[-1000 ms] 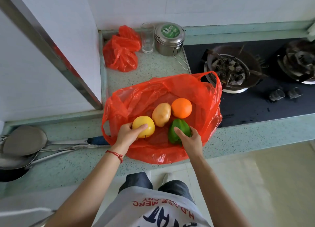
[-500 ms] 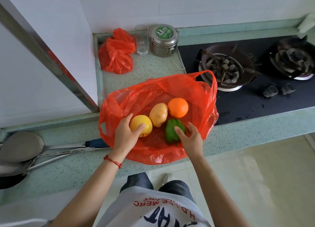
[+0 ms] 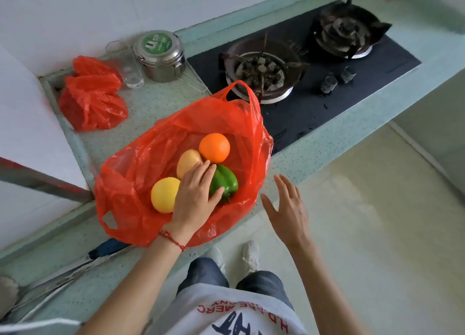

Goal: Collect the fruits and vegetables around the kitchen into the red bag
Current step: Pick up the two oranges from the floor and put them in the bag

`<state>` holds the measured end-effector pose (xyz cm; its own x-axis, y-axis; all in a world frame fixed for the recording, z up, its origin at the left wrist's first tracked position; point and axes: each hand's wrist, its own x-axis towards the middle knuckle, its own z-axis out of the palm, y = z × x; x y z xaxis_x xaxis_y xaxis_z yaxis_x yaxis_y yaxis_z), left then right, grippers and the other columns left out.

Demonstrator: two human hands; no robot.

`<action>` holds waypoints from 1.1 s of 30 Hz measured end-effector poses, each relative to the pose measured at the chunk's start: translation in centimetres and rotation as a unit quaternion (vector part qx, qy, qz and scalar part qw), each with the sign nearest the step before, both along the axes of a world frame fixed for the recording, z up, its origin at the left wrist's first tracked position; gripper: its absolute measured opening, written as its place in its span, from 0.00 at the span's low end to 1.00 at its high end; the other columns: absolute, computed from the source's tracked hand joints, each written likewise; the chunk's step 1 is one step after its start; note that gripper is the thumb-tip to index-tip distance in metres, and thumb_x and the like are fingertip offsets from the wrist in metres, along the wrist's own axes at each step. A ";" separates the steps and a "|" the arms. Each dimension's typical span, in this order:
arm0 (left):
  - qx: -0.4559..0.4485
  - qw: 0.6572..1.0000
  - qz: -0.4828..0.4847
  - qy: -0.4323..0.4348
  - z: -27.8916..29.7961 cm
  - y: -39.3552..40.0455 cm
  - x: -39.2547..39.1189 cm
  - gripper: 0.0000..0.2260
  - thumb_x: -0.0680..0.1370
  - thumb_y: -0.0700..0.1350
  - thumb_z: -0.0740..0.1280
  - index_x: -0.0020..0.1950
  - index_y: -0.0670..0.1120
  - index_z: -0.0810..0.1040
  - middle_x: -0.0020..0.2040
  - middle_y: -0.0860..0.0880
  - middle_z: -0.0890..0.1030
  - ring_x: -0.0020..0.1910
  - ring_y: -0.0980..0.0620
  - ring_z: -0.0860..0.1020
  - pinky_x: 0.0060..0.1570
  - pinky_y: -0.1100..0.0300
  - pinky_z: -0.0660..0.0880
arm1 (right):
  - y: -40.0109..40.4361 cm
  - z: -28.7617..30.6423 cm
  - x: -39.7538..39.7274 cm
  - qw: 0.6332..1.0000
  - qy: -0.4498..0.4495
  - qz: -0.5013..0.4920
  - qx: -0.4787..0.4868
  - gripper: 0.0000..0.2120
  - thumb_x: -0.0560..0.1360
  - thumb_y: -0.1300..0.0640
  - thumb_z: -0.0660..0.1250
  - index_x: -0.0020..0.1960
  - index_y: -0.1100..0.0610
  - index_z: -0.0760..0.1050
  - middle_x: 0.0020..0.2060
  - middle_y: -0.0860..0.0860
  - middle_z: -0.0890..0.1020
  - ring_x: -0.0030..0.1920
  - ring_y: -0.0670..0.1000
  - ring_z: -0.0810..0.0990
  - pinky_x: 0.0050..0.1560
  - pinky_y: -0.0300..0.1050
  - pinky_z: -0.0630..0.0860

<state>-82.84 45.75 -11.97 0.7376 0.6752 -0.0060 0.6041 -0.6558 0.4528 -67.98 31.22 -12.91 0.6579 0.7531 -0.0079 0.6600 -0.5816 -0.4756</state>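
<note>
countertop (image 3: pixel 161 108), pale green speckled, carrying everything we list below. gas hob (image 3: pixel 327 103), black glass, two burners, set into the counter to the right. red bag (image 3: pixel 141 183), thin plastic, lying open at the counter's front edge, one handle loop raised toward the near burner. second red bag (image 3: pixel 93 103), crumpled, at the back left corner. steel container (image 3: pixel 161 58), round, green label on the lid, standing at the back beside a clear glass (image 3: pixel 128 70). our left hand (image 3: pixel 196 199), red cord at the wrist, reaching into the open bag, fingers loosely spread and laid flat across the produce, closed on nothing we can see; the fingertips touch the potato (image 3: pixel 187 162) and the thumb lies on the green pepper (image 3: pixel 226 183). our right hand (image 3: pixel 289 209), open, fingers spread, empty, held off the counter's edge just right of the bag. contents of the bag, all touching or nearly so: orange (image 3: pixel 214 147) furthest back, green pepper in front of it, potato to its left, yellow fruit (image 3: pixel 164 195) nearest the left hand's wrist side.
</note>
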 end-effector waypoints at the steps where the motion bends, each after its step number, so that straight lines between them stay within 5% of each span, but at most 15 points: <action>1: 0.005 1.000 -0.024 0.008 -0.1 -0.2 0.6 0.24 0.75 0.53 0.58 0.64 0.38 0.73 0.63 0.39 0.76 0.64 0.39 0.72 0.63 0.44 0.70 | -1.0 -0.1 0.2 1.000 -0.006 -0.020 -0.004 0.26 0.75 0.47 0.63 0.68 0.59 0.66 0.66 0.59 0.72 0.66 0.60 0.70 0.61 0.57 0.72; 10: 0.033 0.984 -0.170 0.050 0.6 -4.3 6.9 0.26 0.73 0.55 0.56 0.63 0.39 0.74 0.62 0.39 0.77 0.63 0.38 0.74 0.62 0.41 0.68 | -10.4 0.1 1.9 0.982 -0.027 -0.186 -0.008 0.27 0.75 0.45 0.59 0.67 0.61 0.67 0.65 0.60 0.74 0.65 0.61 0.72 0.59 0.57 0.73; 18: 0.038 0.962 -0.268 0.027 1.0 -11.6 12.7 0.33 0.72 0.60 0.51 0.67 0.38 0.69 0.66 0.39 0.73 0.67 0.40 0.69 0.68 0.48 0.62 | -21.0 1.0 2.8 0.948 -0.036 -0.317 -0.004 0.25 0.74 0.51 0.66 0.67 0.62 0.67 0.64 0.61 0.74 0.63 0.63 0.72 0.58 0.57 0.72; 25: 0.069 0.921 -0.383 0.011 1.3 -20.2 16.6 0.30 0.73 0.58 0.54 0.65 0.38 0.72 0.63 0.38 0.76 0.64 0.38 0.73 0.63 0.42 0.67 | -30.4 1.1 1.4 0.907 -0.031 -0.419 -0.018 0.27 0.75 0.46 0.60 0.66 0.63 0.68 0.63 0.62 0.75 0.61 0.63 0.74 0.58 0.57 0.72; 33: 0.095 0.851 -0.516 0.008 1.3 -27.8 20.5 0.26 0.73 0.56 0.57 0.61 0.38 0.75 0.59 0.39 0.79 0.59 0.39 0.77 0.58 0.42 0.71 | -37.1 1.0 -0.9 0.846 -0.020 -0.533 -0.016 0.24 0.73 0.53 0.68 0.64 0.65 0.69 0.60 0.62 0.76 0.61 0.62 0.75 0.59 0.56 0.72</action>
<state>-62.38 17.92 -10.71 0.9394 -0.3423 0.0157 -0.3332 -0.9017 0.2756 -68.86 -5.88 -11.88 0.9634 -0.2673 0.0213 -0.2313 -0.8686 -0.4382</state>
